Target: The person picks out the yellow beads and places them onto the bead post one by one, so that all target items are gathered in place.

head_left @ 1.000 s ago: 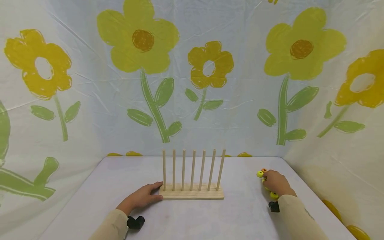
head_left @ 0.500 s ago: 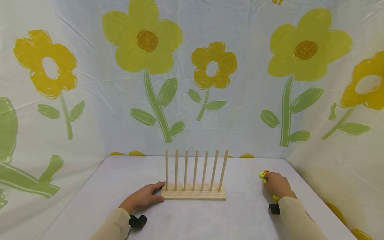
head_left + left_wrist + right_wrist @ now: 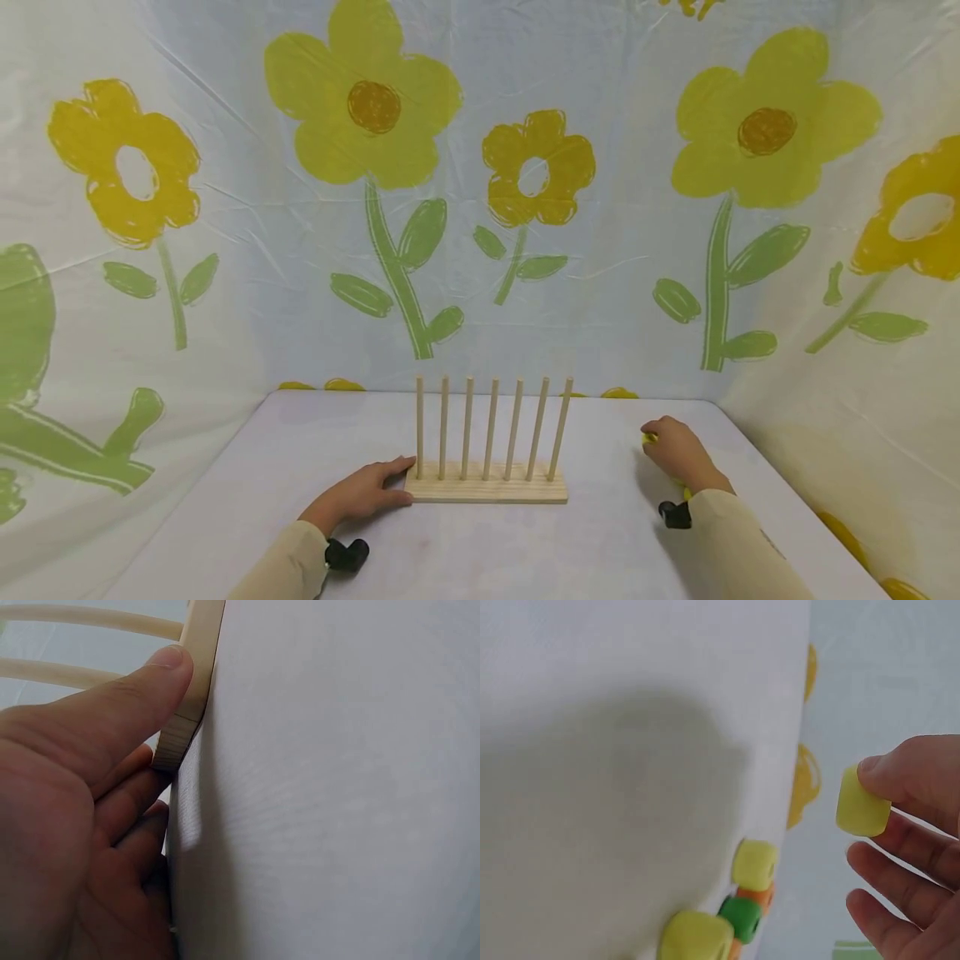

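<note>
My left hand [image 3: 362, 493] holds the left end of a wooden peg stand [image 3: 487, 490], thumb on its front edge and fingers along the end and back. In the left wrist view the thumb [image 3: 142, 694] presses against the wooden base [image 3: 176, 735]. Thin upright pegs rise in a row from the base, all bare. Off to the right, my right hand [image 3: 678, 454] pinches a yellow bead [image 3: 862, 802] between thumb and forefinger, raised over the table. The other fingers are loosely bent. Below it lie more beads, among them a green bead [image 3: 741, 919] and another yellow bead [image 3: 754, 864].
A white-covered table [image 3: 480, 550] carries the stand and the beads. Behind it hangs a flower-print cloth [image 3: 600, 317], which also runs along both sides. A black wrist camera [image 3: 675, 515] sits at the right sleeve, another black camera [image 3: 347, 554] at the left.
My right hand has come up from the bead pile with a yellow bead and moved slightly left. The left hand keeps its hold on the stand. The head view has shifted a little.
</note>
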Available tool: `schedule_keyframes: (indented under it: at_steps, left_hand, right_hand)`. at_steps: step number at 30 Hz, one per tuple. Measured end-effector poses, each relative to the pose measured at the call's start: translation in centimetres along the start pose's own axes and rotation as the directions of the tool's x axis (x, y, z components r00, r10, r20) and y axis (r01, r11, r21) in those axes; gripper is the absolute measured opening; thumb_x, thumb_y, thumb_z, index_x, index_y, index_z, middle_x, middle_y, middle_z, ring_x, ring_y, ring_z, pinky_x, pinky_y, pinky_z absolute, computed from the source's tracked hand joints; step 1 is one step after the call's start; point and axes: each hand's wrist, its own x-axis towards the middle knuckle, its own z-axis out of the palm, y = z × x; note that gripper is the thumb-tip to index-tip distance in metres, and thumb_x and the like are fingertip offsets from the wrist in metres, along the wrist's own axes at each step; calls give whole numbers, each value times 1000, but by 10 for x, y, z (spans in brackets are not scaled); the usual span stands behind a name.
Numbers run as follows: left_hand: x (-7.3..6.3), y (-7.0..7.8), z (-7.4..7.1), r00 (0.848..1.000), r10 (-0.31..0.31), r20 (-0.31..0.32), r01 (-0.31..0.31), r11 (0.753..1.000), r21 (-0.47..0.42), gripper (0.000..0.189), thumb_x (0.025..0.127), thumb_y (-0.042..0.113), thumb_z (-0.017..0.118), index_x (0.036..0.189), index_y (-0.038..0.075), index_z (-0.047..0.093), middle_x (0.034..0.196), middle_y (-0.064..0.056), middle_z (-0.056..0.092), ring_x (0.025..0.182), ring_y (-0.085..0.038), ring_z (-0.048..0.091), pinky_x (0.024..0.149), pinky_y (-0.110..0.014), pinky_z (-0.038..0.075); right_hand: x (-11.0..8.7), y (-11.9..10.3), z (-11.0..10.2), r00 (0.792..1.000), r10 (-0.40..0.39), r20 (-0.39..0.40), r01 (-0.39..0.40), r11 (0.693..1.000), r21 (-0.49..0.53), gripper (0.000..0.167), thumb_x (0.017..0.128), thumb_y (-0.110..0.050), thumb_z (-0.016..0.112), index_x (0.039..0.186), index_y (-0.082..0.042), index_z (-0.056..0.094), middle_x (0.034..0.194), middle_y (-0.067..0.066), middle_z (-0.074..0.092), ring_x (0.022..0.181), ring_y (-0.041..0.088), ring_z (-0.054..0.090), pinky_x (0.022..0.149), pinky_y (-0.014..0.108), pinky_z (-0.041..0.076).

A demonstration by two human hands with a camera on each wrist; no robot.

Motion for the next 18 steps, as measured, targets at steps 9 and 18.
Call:
schedule_keyframes:
  at_steps: [9,18]
  left_hand:
    - [1,-2,1,1000,1,4,-1,1000,12,74,86,49,67,147,15,43,152,-17,40,142,-42,32,114,-60,27]
    - [0,0,0,1000,6,6,-6,1000,-1,74,86,47,68,147,14,42,152,-18,40,142,-42,33,114,-60,28]
  right_hand:
    - [6,-22,-17,992,-106,-66,110,992,60,31,87,-7,64,115,6,66,104,22,63,92,35,63,81,51,54]
    - [7,-40,-34,987,-141,-80,151,979,139,30,90,-10,62,118,2,65,113,24,60,100,40,65,80,48,57]
